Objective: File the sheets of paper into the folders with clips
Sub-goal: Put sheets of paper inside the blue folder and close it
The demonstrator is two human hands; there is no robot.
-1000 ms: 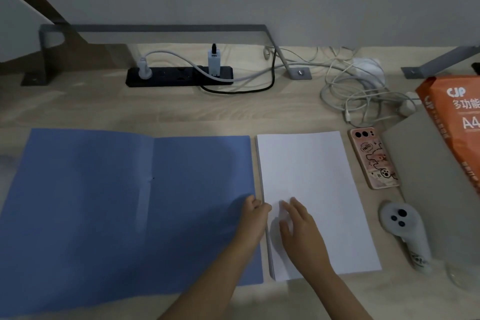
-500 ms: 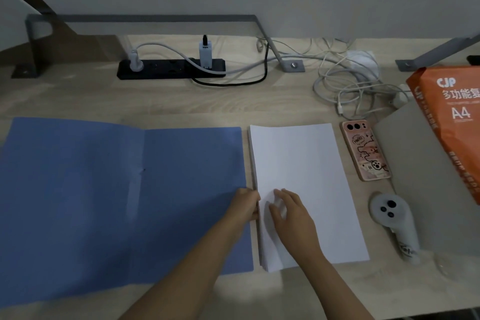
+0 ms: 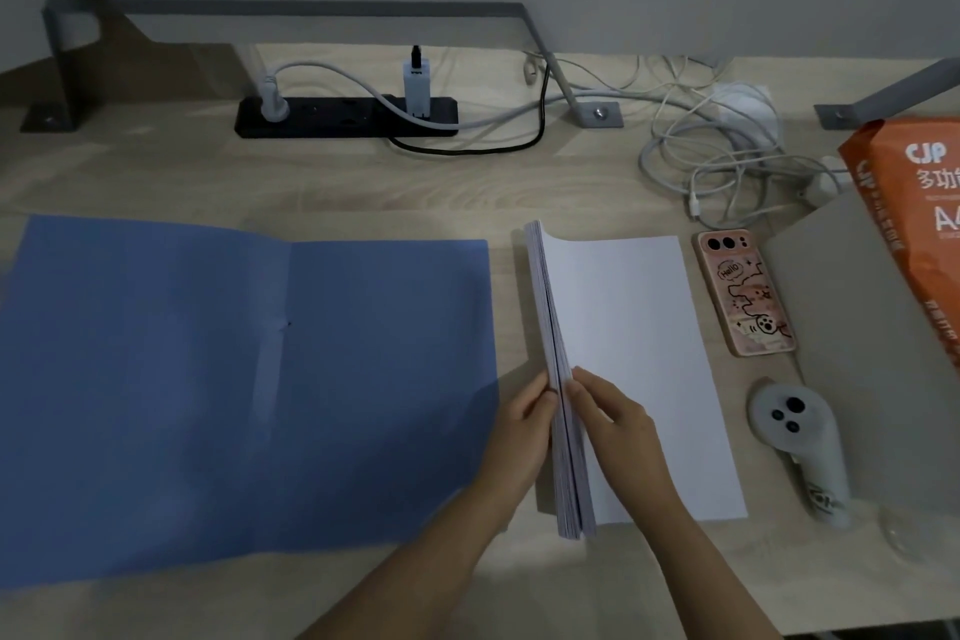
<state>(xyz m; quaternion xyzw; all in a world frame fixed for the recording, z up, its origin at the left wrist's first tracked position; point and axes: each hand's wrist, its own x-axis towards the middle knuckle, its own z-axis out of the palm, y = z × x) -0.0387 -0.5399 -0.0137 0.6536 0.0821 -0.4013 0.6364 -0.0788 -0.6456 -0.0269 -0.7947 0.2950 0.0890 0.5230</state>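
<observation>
An open blue folder [image 3: 249, 379] lies flat on the desk at the left. Right of it sits a stack of white paper sheets [image 3: 634, 359]. The stack's left edge is raised, so the sheet edges fan upward. My left hand [image 3: 524, 426] grips that raised edge from the left side. My right hand [image 3: 613, 426] pinches the same edge from the right, fingers on the top sheet. No clip is visible on the folder.
A phone in a pink case [image 3: 743, 291] and a white controller [image 3: 800, 447] lie right of the stack. An orange A4 paper pack [image 3: 919, 203] rests on grey card [image 3: 872, 353]. White cables [image 3: 727, 161] and a black power strip [image 3: 343, 117] sit at the back.
Both hands have lifted the left edge of the paper stack off the desk; earlier it lay flat with the fingers at its edge.
</observation>
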